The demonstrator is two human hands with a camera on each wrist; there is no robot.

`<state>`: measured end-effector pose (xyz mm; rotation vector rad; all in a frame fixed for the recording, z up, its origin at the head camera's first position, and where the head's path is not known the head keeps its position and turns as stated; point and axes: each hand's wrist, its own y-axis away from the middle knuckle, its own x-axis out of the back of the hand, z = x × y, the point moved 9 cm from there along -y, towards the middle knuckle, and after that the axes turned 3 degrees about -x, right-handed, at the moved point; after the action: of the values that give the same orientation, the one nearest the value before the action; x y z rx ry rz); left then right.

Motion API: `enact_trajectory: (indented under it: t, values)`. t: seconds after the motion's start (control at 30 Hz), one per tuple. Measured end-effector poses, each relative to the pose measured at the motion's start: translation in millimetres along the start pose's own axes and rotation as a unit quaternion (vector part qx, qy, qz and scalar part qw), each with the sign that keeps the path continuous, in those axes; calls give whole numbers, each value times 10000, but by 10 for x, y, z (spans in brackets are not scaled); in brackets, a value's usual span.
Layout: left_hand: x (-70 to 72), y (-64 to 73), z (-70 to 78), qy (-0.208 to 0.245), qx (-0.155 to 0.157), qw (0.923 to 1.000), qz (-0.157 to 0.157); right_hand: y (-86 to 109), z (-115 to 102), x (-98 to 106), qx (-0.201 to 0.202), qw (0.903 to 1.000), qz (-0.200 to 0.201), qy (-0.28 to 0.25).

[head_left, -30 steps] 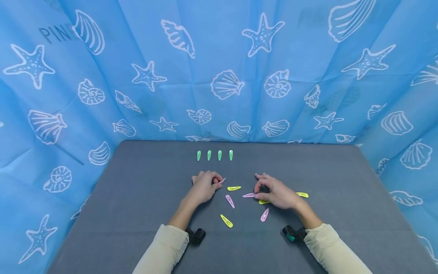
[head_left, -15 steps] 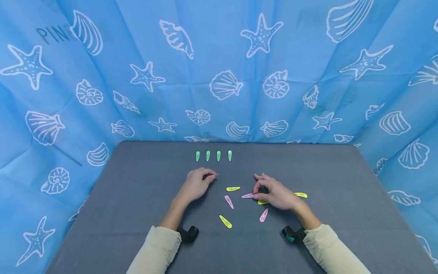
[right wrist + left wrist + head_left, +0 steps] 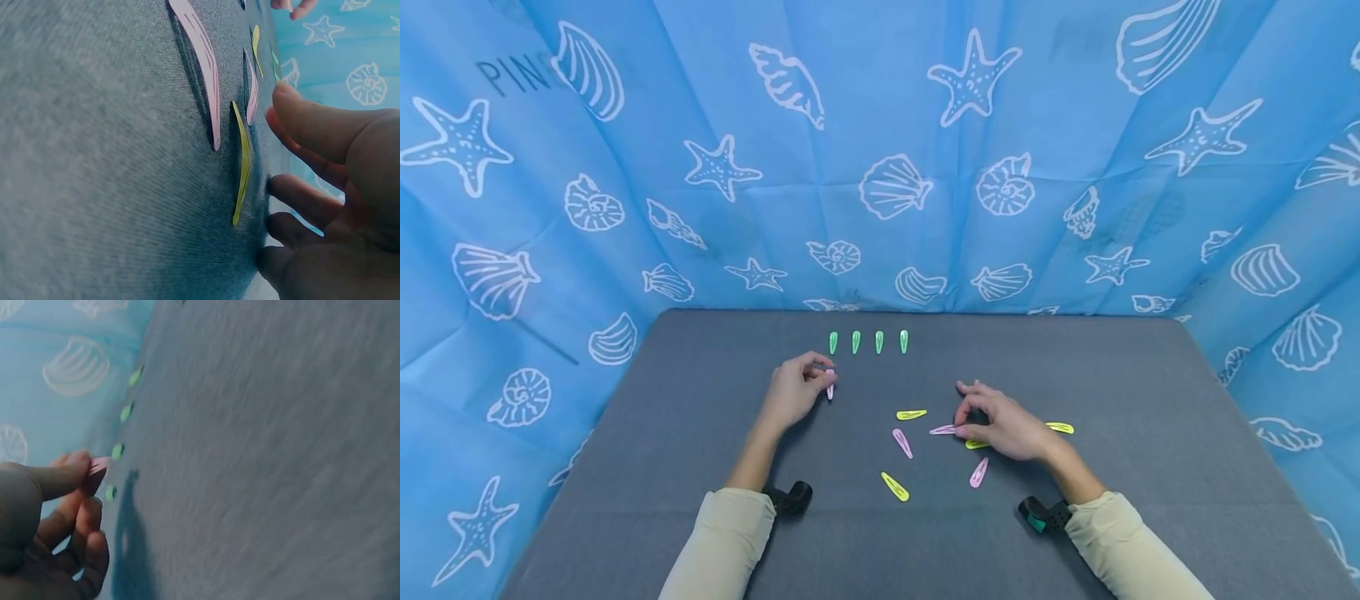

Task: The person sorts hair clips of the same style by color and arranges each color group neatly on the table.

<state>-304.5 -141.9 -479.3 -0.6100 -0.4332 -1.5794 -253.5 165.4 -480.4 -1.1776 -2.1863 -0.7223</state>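
Observation:
My left hand (image 3: pixel 792 392) pinches a pink snap hair clip (image 3: pixel 831 385) between thumb and fingertips, its narrow end pointing down toward me. It hangs just in front of the leftmost green hair clip (image 3: pixel 833 342). In the left wrist view the held clip's pink end (image 3: pixel 99 465) sticks out past the thumb. My right hand (image 3: pixel 1006 427) stays low over the table, fingers loosely bent, thumb and index right at the end of a lying pink clip (image 3: pixel 942 430). A yellow clip (image 3: pixel 242 169) lies beside the right fingers, partly covered by that hand in the head view.
Several green clips stand in a row near the back of the grey table (image 3: pixel 715 433). Between the hands lie two yellow clips (image 3: pixel 912 414) and a pink clip (image 3: pixel 902 443). Another pink clip (image 3: pixel 978 472) and a yellow clip (image 3: pixel 1060 427) lie near the right wrist. Behind hangs a blue curtain (image 3: pixel 880 250).
My left hand has carried its pink clip leftward and back, toward the green row, and turned it from slanted to nearly upright in view. The right hand has stayed in place.

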Motion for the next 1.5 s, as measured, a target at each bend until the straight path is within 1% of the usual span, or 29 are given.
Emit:
enact_trajectory:
  t: [0.1,0.23,0.4,0.47,0.57,0.73,0.83,0.9,1.1,1.23,1.33,1.43,1.5]
  values:
    - [28,-76,-75,-76,-78,9999,-58,2,3,3,17,10000,29,37]
    - [42,-156,-142,-304,-167,9993,-171,-1,3,-4,42,10000,25,70]
    - [65,-213,-199,-598,-227,9978,-164,-7,-32,0,115,9999,36,72]
    - [65,-219,-227,-655,-233,9973,-238,-7,-45,-2,114,9999,38,54]
    - [70,-224,-296,-564,-183,9970,-498,-19,-72,-12,164,9998,46,40]
    - [114,-216,-420,-378,-68,9931,-1111,-62,-129,-45,277,9995,56,120]
    - [124,-215,-430,-391,-122,9892,-1406,-75,-142,-47,233,9995,136,183]
    - [121,-221,-423,-350,-111,9877,-1521,-77,-151,-45,181,9993,218,257]
    - [109,-244,-385,-299,-19,9869,-1587,-64,-219,-52,42,9965,541,629]
    - [80,-254,-373,-280,17,9859,-1650,-43,-275,-60,144,9937,731,834]
    - [61,-256,-371,-247,54,9853,-1689,-34,-277,-71,177,9934,748,853]
    - [41,-260,-359,-204,58,9850,-1712,-26,-244,-65,43,9945,740,741]
    - [28,-260,-355,-179,65,9849,-1719,-12,-223,-41,-82,9948,804,616]
